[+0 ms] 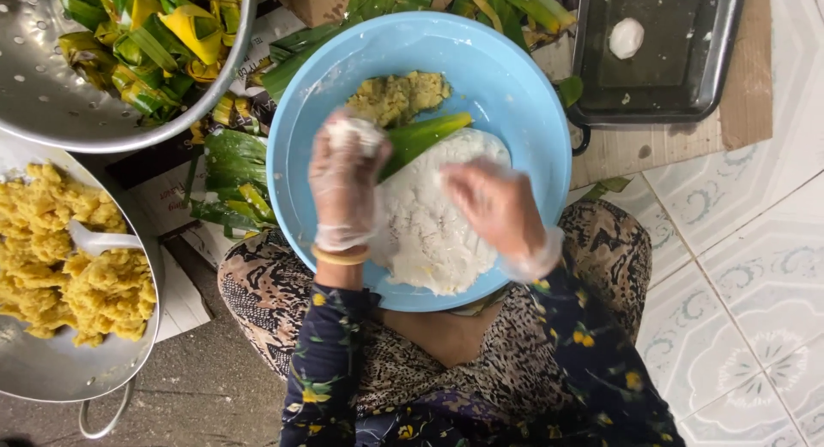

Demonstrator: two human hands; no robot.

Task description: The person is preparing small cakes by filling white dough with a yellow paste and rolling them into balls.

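Tiled floor, blue basin [515, 87] on lap. Left hand [346, 185] pinches dough lump, leaf strip [425, 135] running up-right from grip. Right hand [493, 208] flat, open on white dough [429, 232].

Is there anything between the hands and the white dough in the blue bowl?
Only thin clear gloves. The right hand rests directly on the white dough in the blue bowl. The left hand holds a dough lump and a green leaf strip at the dough's edge. Nothing else blocks them.
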